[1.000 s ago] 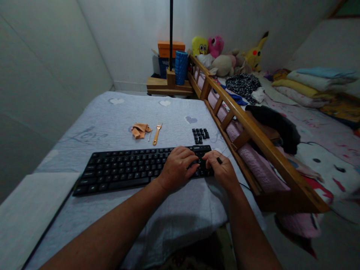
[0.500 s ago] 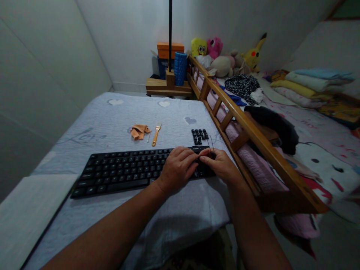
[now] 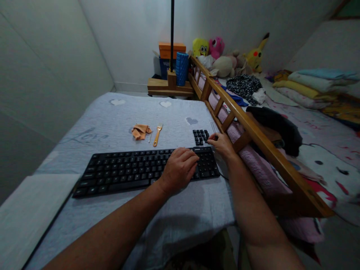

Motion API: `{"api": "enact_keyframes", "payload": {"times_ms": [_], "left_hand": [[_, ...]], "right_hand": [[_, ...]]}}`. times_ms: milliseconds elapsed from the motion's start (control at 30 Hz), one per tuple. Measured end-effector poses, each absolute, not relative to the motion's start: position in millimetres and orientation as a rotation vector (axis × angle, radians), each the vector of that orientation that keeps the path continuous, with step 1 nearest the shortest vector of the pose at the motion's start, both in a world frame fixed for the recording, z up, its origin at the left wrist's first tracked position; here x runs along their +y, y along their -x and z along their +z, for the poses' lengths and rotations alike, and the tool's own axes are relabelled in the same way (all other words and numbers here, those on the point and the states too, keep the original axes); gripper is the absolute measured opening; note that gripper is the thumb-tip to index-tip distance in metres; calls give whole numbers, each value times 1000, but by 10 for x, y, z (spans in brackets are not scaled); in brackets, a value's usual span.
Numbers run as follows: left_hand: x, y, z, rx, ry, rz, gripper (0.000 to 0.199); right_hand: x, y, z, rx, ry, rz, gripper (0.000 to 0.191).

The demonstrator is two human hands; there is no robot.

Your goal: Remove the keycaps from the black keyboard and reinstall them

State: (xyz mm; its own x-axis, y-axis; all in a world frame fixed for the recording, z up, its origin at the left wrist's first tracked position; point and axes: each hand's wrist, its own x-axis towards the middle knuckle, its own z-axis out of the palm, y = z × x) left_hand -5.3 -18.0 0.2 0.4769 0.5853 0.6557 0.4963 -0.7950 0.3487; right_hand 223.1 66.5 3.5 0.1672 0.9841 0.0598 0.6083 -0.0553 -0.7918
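A black keyboard point(image 3: 120, 168) lies across the cloth-covered table. My left hand point(image 3: 181, 167) rests on its right part, fingers bent and pressed together; whatever they may hold is hidden. Beyond the keyboard's right end, my right hand point(image 3: 221, 144) is closed on a thin wire tool point(image 3: 213, 128) whose two prongs point away from me. Its fingertips are beside a group of loose black keycaps point(image 3: 199, 137) laid out in rows. A brush point(image 3: 158, 135) with an orange handle, a cotton swab point(image 3: 150, 137) and a crumpled orange cloth point(image 3: 141, 132) lie behind the keyboard.
A white flat board or sheet point(image 3: 36, 206) is at the left front. Along the table's right side runs a wooden bed rail point(image 3: 244, 122), with clothes and plush toys beyond it. At the far end stand a blue roller point(image 3: 182, 69) and an orange box point(image 3: 172, 50).
My right hand has moved off the keyboard, away to the keycaps, with the wire tool. The keyboard's right end now shows. My left hand has stayed in nearly the same place.
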Motion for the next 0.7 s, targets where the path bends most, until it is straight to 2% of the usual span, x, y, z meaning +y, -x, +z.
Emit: {"api": "enact_keyframes", "payload": {"times_ms": [333,700], "left_hand": [[-177,49,-10,950,-2620,1172,14],[-183,48,-16,953,-2608,1143,15]], "right_hand": [[714,-2219,-196,-1554,1739,690,11],[719,-2211,-214,-1573,1763,608,9]]}}
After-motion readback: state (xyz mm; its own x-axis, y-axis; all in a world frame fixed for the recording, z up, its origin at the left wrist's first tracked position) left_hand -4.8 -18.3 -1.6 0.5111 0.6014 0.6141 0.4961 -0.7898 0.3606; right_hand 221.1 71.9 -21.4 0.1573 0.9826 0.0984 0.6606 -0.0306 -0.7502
